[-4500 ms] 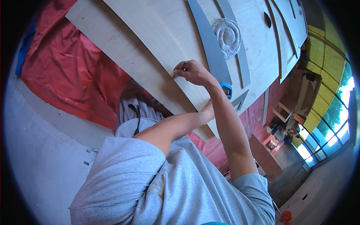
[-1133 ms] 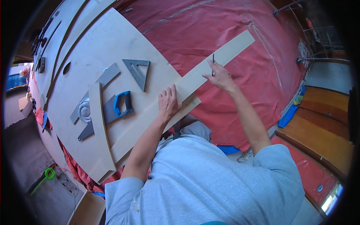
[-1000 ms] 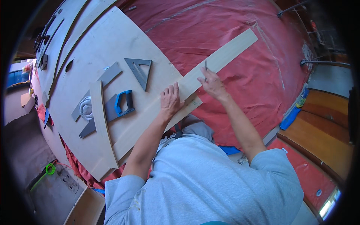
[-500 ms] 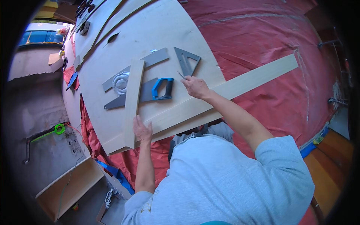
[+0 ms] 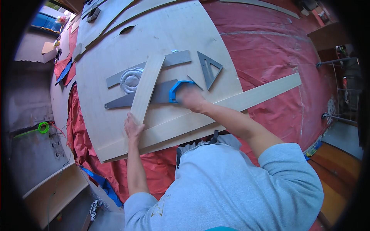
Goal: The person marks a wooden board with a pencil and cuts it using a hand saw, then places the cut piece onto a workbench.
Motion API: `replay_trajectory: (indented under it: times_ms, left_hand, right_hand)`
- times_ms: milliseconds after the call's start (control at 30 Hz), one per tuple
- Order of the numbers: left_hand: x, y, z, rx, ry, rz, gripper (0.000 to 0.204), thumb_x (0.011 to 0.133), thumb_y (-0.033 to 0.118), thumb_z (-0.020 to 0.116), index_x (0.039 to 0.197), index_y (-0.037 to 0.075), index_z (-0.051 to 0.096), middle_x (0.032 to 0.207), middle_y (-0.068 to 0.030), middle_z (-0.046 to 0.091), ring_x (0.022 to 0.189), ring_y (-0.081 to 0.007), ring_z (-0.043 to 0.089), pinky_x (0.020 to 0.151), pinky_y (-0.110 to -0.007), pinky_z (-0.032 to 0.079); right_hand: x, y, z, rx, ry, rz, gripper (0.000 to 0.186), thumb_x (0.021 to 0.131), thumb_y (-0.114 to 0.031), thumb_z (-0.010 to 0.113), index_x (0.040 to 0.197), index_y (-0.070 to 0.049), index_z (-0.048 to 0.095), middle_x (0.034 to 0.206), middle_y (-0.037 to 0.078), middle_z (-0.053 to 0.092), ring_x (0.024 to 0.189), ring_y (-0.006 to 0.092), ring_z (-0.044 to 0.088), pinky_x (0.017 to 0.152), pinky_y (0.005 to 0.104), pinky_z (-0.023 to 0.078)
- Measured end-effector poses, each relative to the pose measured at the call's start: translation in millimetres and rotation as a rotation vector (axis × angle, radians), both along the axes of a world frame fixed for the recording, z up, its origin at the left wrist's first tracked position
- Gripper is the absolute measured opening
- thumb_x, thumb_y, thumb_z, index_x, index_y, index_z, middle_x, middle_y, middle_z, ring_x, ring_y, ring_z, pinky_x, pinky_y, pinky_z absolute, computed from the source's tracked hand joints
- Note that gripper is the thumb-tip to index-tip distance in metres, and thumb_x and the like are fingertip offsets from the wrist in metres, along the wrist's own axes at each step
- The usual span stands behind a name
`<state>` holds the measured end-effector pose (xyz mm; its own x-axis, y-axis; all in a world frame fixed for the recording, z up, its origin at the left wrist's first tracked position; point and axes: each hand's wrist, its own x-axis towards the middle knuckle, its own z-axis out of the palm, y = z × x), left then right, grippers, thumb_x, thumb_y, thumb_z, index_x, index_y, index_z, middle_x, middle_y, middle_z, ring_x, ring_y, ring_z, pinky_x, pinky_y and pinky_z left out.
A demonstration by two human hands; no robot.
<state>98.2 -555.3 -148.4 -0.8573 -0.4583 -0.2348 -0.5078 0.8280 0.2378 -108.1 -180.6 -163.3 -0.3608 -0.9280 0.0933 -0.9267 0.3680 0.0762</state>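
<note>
Head view: left hand holds short board, right hand blurred, grip unclear; plank overhangs panel edge.

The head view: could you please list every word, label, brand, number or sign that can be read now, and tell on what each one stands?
No word, label, brand, number or sign can be read here.
Grey shirt: a yellowish mark, too unclear to read.
Triangular square: any markings are too small to tell.
Saw: no readable lettering on the visible blade.
</note>
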Motion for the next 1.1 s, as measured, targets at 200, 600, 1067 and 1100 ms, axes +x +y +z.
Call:
replay_trajectory:
  times_ms: [200, 600, 1067, 1100]
  left_hand:
    - [-14, -13, 72, 0.058, 0.348, 0.019, 0.112, 0.070, 0.024, 0.093, 0.165, 0.005, 0.035, 0.143, -0.0250, 0.057, 0.132, -0.0463, 0.055, 0.116, -0.054, 0.047]
    - [-10, -77, 124, -0.066, 0.529, 0.233, 0.109, 0.073, 0.020, 0.092, 0.165, 0.008, 0.036, 0.144, -0.0247, 0.058, 0.136, -0.0453, 0.055, 0.118, -0.054, 0.046]
    - [-152, 36, -36, -0.037, 0.191, -0.382, 0.107, 0.065, 0.024, 0.090, 0.161, 0.014, 0.046, 0.135, -0.0211, 0.060, 0.129, -0.0427, 0.059, 0.110, -0.057, 0.044]
    - [-155, 35, -46, -0.045, 0.189, -0.404, 0.107, 0.065, 0.024, 0.090, 0.161, 0.014, 0.046, 0.135, -0.0211, 0.060, 0.129, -0.0427, 0.059, 0.110, -0.057, 0.044]
  right_hand:
    - [-7, -36, 5, 0.284, -0.326, 0.001, 0.028, 0.080, -0.028, 0.076, 0.098, -0.007, 0.075, 0.105, 0.010, 0.067, 0.106, 0.0279, 0.067, 0.102, 0.0506, 0.047]
    - [60, 67, 121, -0.877, -1.586, -0.768, 0.025, 0.073, -0.020, 0.072, 0.087, 0.000, 0.072, 0.079, 0.008, 0.067, 0.070, 0.0173, 0.063, 0.068, 0.0319, 0.051]
    - [172, 258, 265, -1.840, -1.014, -1.098, 0.014, 0.084, -0.007, 0.064, 0.094, -0.001, 0.058, 0.084, 0.009, 0.060, 0.068, 0.0140, 0.057, 0.066, 0.0326, 0.050]
    - [179, 266, 270, -1.863, -1.005, -1.107, 0.014, 0.084, -0.007, 0.064, 0.094, -0.001, 0.058, 0.084, 0.009, 0.060, 0.068, 0.0140, 0.057, 0.066, 0.0326, 0.050]
